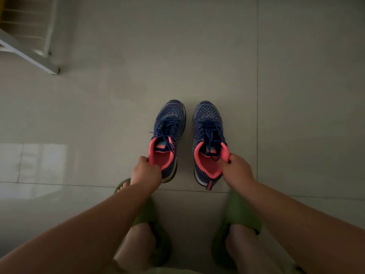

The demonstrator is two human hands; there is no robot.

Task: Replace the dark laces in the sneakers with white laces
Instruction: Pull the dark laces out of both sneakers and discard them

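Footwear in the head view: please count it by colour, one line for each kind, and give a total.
Blue sneakers, pink lined: 2, the left sneaker held by the left hand, the right sneaker held by the right hand.
Green slippers: 2, the left slipper and the right slipper.
Total: 4

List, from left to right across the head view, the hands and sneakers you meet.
left hand → left sneaker → right sneaker → right hand
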